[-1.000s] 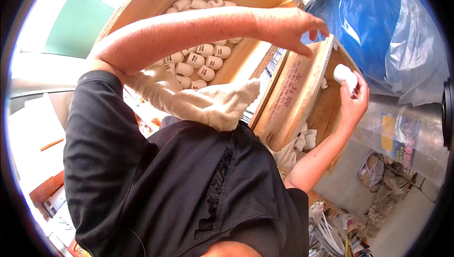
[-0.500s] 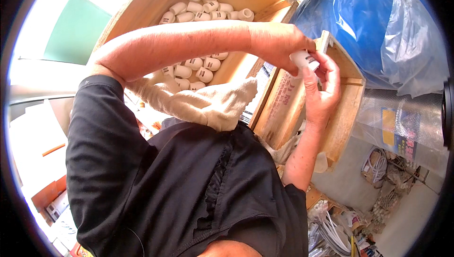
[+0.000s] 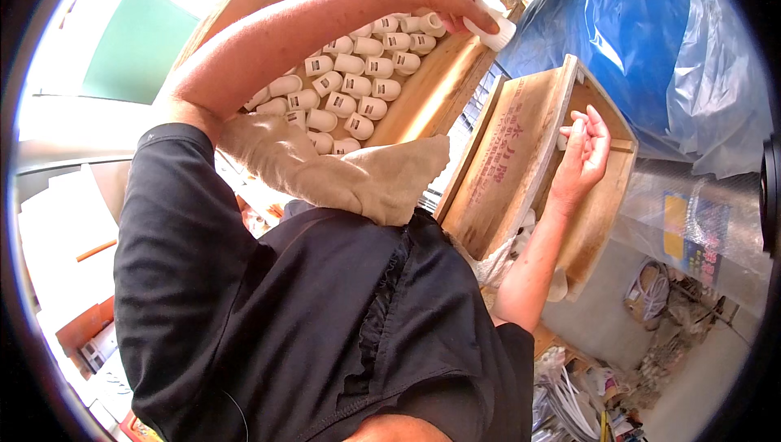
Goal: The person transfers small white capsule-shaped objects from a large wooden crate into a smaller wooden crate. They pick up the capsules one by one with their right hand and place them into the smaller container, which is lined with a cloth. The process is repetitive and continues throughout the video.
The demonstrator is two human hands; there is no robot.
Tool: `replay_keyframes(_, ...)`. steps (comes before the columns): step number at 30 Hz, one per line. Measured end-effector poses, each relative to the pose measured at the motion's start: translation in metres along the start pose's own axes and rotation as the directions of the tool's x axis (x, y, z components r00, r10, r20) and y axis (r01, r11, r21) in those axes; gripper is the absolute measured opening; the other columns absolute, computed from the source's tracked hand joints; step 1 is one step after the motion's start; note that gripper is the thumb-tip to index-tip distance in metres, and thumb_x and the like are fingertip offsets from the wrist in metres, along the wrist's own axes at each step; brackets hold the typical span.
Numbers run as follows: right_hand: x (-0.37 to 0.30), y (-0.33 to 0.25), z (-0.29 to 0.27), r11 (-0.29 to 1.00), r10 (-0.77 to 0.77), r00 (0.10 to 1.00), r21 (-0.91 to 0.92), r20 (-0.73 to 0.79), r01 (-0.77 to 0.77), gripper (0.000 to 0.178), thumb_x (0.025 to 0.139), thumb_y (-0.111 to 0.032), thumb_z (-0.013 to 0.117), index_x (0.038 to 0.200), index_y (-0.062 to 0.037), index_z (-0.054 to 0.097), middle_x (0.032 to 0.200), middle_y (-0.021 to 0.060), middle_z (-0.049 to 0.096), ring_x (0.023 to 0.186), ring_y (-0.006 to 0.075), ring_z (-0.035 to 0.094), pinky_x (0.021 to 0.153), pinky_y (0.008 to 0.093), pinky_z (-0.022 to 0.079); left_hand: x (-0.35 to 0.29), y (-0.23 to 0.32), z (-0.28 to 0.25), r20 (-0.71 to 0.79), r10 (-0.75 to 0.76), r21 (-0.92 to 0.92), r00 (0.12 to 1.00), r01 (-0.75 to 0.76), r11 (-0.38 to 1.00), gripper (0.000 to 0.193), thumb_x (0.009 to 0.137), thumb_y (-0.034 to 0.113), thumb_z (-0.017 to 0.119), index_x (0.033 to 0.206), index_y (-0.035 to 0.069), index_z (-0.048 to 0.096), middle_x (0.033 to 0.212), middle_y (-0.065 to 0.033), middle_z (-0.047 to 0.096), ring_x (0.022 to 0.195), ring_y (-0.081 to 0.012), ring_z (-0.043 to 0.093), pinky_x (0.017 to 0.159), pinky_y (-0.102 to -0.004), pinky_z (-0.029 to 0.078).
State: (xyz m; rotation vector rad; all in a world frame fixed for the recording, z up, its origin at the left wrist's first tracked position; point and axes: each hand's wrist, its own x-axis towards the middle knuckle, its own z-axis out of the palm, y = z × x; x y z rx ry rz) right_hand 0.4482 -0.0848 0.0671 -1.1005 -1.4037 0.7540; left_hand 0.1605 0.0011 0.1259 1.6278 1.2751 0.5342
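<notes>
My left hand is closed around a white, round plastic-looking fitting with a ridged rim, held at the right wall of the large wooden box. Below my left forearm, inside that box, lie several white rounded sockets with small dark labels, in loose rows. My right hand is over the narrower wooden box at the right, palm turned up, its fingers loosely bent and apart. A small white piece shows beside its thumb; whether the hand touches it is hard to see.
The large wooden box and the narrower wooden box stand side by side. A beige cloth drapes over the large box's near edge. Clear plastic over blue material fills the upper right. Cables and clutter lie lower right.
Both hands were together at the white fitting. My left hand has carried it up and left to the large box's wall, while my right hand has let go and shifted slightly right and down.
</notes>
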Motion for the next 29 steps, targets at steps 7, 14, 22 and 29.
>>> replay_keyframes(7, 0.002, 0.006, -0.002, 0.999, 0.014, 1.0, -0.049, 0.009, -0.014, 0.03, 0.091, -0.01, 0.053, 0.119, 0.0012, 0.051, 0.099, 0.0085, 0.061, 0.079, 0.0104, 0.057, 0.075, 0.0242, 0.048, 0.003, -0.014, -0.038, 0.208, -0.01, -0.057, 0.978, 0.022, 0.998, 0.044, 0.08, 0.034, 0.069, 0.115, 0.009, 0.061, 0.093, -0.0103, 0.064, 0.077, -0.0202, 0.06, 0.069, -0.0303, 0.05)
replay_keyframes(14, 0.003, 0.007, -0.003, 0.999, 0.01, 1.0, -0.052, 0.007, -0.009, 0.029, 0.09, -0.01, 0.054, 0.117, 0.0012, 0.053, 0.097, 0.0075, 0.062, 0.076, 0.0092, 0.057, 0.074, 0.0229, 0.047, 0.013, -0.103, -0.034, 0.055, -0.313, 0.261, 0.948, 0.289, 0.921, 0.045, 0.069, 0.028, 0.08, 0.103, 0.004, 0.062, 0.08, -0.0058, 0.061, 0.067, -0.0102, 0.057, 0.057, -0.022, 0.049)
replay_keyframes(22, 0.003, 0.018, -0.005, 0.996, 0.022, 1.0, -0.084, -0.011, -0.023, 0.028, 0.089, -0.01, 0.057, 0.115, -0.0007, 0.056, 0.093, 0.0051, 0.062, 0.073, 0.0078, 0.056, 0.07, 0.022, 0.047, 0.026, -0.164, 0.027, -0.18, -0.073, 0.459, 0.981, 0.149, 0.876, 0.048, 0.064, 0.024, 0.077, 0.104, 0.004, 0.06, 0.098, -0.0178, 0.063, 0.093, -0.0322, 0.06, 0.083, -0.037, 0.048)
replay_keyframes(29, 0.009, 0.021, -0.015, 0.994, 0.051, 0.997, -0.096, -0.058, -0.056, 0.029, 0.089, -0.014, 0.059, 0.116, -0.0027, 0.056, 0.097, 0.0059, 0.062, 0.074, 0.0087, 0.056, 0.071, 0.0227, 0.048, 0.019, -0.147, 0.021, -0.088, -0.163, 0.531, 0.983, 0.184, 0.827, 0.062, 0.067, 0.023, 0.077, 0.122, 0.009, 0.052, 0.122, -0.0193, 0.052, 0.111, -0.0312, 0.052, 0.095, -0.0374, 0.041)
